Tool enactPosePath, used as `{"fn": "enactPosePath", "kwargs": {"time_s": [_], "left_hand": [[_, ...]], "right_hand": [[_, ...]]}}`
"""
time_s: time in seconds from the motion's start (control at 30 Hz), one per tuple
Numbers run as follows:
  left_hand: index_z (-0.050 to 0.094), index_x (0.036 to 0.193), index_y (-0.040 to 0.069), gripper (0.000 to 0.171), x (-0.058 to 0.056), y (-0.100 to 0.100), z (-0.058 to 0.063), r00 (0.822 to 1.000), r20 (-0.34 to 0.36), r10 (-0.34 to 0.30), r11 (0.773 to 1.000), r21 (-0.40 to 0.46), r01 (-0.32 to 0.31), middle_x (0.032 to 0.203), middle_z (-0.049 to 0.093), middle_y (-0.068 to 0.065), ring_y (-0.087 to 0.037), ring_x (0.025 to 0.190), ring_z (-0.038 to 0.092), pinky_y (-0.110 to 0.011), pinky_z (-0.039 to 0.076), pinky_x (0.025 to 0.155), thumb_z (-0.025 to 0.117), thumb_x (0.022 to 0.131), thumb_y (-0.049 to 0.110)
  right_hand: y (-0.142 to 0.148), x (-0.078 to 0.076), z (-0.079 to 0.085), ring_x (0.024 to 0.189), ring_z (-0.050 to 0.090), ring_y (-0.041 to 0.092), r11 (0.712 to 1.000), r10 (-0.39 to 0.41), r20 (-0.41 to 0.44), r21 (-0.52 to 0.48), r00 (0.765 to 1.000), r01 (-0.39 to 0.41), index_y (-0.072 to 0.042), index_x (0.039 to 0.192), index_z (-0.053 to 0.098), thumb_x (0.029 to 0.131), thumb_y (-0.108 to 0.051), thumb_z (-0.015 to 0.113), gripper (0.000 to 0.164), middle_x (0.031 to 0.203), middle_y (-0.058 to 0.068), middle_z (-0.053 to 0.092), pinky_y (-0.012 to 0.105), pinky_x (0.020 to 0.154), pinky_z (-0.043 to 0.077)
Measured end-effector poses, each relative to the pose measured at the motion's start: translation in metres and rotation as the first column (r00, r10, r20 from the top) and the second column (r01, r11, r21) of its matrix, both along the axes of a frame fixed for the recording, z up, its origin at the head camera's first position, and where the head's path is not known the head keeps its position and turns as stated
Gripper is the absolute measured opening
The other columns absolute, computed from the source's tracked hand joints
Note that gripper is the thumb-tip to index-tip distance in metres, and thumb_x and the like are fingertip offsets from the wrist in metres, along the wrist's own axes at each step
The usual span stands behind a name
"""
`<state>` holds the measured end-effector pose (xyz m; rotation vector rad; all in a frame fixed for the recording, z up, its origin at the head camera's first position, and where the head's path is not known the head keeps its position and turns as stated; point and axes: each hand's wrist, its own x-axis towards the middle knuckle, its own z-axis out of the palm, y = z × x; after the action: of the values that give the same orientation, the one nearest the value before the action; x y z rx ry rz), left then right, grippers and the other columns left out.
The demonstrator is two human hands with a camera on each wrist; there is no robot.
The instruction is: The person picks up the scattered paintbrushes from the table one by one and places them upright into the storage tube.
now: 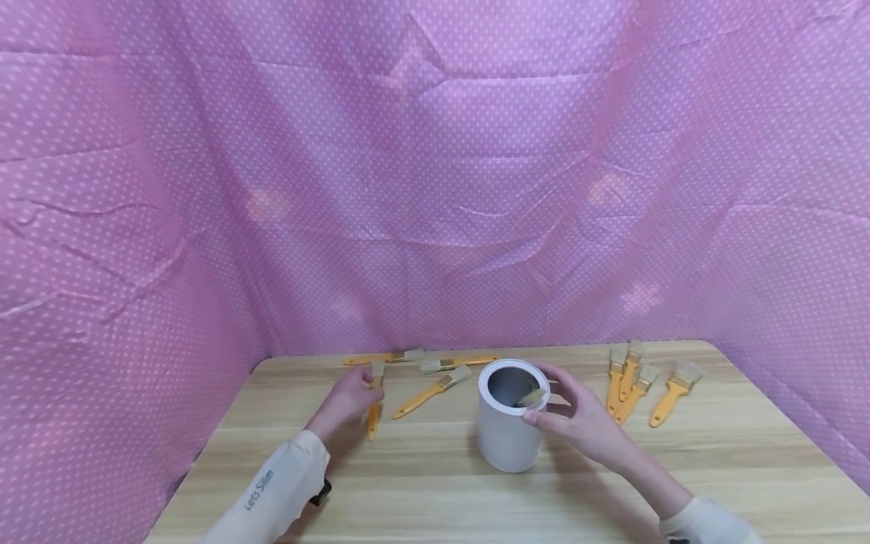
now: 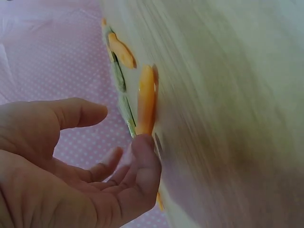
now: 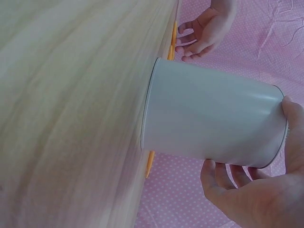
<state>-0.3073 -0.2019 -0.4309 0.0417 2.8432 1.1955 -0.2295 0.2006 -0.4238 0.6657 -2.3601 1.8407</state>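
Note:
My left hand (image 1: 349,394) is at a flat paintbrush (image 1: 373,423) with a yellow handle lying on the table. In the left wrist view a fingertip meets this brush (image 2: 146,99), while the thumb stands apart from it. My right hand (image 1: 584,415) holds a white can (image 1: 510,442) near its top, thumb at the rim and fingers round the far side. The can stands upright on the table, its ring-shaped rim open. Pale bristles of another paintbrush (image 1: 532,397) show in the can's mouth; its handle is hidden inside.
Left of the can lie more yellow-handled brushes, one slanted brush (image 1: 431,393) and two along the back edge, including a left one (image 1: 370,359). Several brushes (image 1: 628,385) lie right of the can. A pink dotted cloth (image 1: 435,189) hangs around the wooden table (image 1: 408,499).

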Motion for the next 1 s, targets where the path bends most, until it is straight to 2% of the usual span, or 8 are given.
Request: {"fn": "enactPosePath", "kwargs": {"time_s": [0.07,0.13,0.17,0.33,0.4,0.47,0.8,1.0], "left_hand": [[0.052,0.08,0.004,0.021,-0.003,-0.001,-0.004,1.0,0.011,-0.003,1.0,-0.016,0.003,0.069,0.048,-0.001,-0.015,0.058,0.041,-0.029,0.04,0.053,0.065,0.092,0.014],[0.042,0.067,0.011,0.034,-0.006,0.0,-0.006,1.0,0.026,-0.004,0.999,-0.042,0.005,0.059,0.034,0.003,-0.012,0.051,0.031,-0.025,0.028,0.046,0.064,0.092,0.014],[0.041,0.063,0.012,0.037,-0.007,0.0,-0.007,1.0,0.025,-0.004,0.998,-0.064,0.006,0.057,0.034,0.003,-0.012,0.049,0.03,-0.025,0.027,0.045,0.064,0.092,0.013],[0.055,0.074,0.01,0.02,-0.008,0.003,-0.005,1.0,0.023,0.004,0.976,-0.219,0.001,0.074,0.052,-0.004,-0.021,0.064,0.048,-0.032,0.041,0.057,0.064,0.091,0.016],[0.058,0.079,0.009,0.016,-0.008,0.004,-0.004,0.999,0.032,0.019,0.966,-0.258,-0.01,0.08,0.056,-0.007,-0.024,0.07,0.052,-0.035,0.044,0.061,0.064,0.091,0.018],[0.058,0.079,0.009,0.016,-0.01,0.006,-0.004,0.998,0.047,0.036,0.961,-0.276,-0.022,0.078,0.055,-0.007,-0.024,0.068,0.051,-0.035,0.044,0.059,0.064,0.091,0.017],[0.051,0.065,0.011,0.028,-0.015,0.0,-0.008,0.995,0.068,0.076,0.958,-0.283,-0.054,0.064,0.05,-0.003,-0.017,0.054,0.046,-0.027,0.038,0.048,0.065,0.09,0.013],[0.047,0.061,0.014,0.033,-0.017,-0.005,-0.011,0.998,0.046,0.047,0.97,-0.243,-0.034,0.058,0.043,0.001,-0.014,0.05,0.041,-0.024,0.033,0.045,0.065,0.088,0.01]], "right_hand": [[0.0,0.0,0.0,0.129,0.051,0.042,1.0,-0.004,-0.009,0.006,1.0,0.004,-0.016,0.15,0.045,0.086,-0.018,0.084,0.075,0.144,0.008,0.051,0.038,0.096,0.053],[0.001,0.0,-0.001,0.129,0.051,0.041,1.0,-0.004,-0.016,0.009,1.0,0.004,-0.016,0.15,0.045,0.086,-0.018,0.084,0.075,0.144,0.007,0.052,0.043,0.098,0.051],[0.001,-0.001,-0.001,0.129,0.051,0.04,1.0,-0.003,-0.019,0.009,1.0,0.003,-0.016,0.15,0.045,0.086,-0.018,0.084,0.075,0.144,0.007,0.052,0.046,0.099,0.051],[0.0,-0.001,-0.001,0.128,0.051,0.04,1.0,0.006,-0.02,-0.001,1.0,-0.006,-0.016,0.15,0.045,0.086,-0.016,0.084,0.075,0.144,0.007,0.051,0.053,0.099,0.048],[0.0,-0.002,-0.001,0.129,0.051,0.039,1.0,0.004,-0.021,0.0,1.0,-0.004,-0.017,0.15,0.045,0.086,-0.017,0.084,0.075,0.144,0.007,0.051,0.053,0.1,0.048],[0.0,-0.002,-0.001,0.129,0.051,0.038,1.0,0.003,-0.022,0.002,1.0,-0.003,-0.017,0.15,0.045,0.086,-0.017,0.084,0.075,0.144,0.006,0.052,0.052,0.1,0.048],[0.0,-0.002,-0.003,0.128,0.052,0.035,1.0,0.002,-0.046,0.008,0.999,-0.002,-0.017,0.15,0.046,0.086,-0.017,0.085,0.075,0.142,0.006,0.053,0.053,0.1,0.048],[0.0,-0.001,-0.003,0.128,0.052,0.037,1.0,-0.005,-0.04,0.01,0.999,0.005,-0.017,0.15,0.046,0.086,-0.018,0.085,0.075,0.143,0.007,0.052,0.051,0.099,0.049]]}}
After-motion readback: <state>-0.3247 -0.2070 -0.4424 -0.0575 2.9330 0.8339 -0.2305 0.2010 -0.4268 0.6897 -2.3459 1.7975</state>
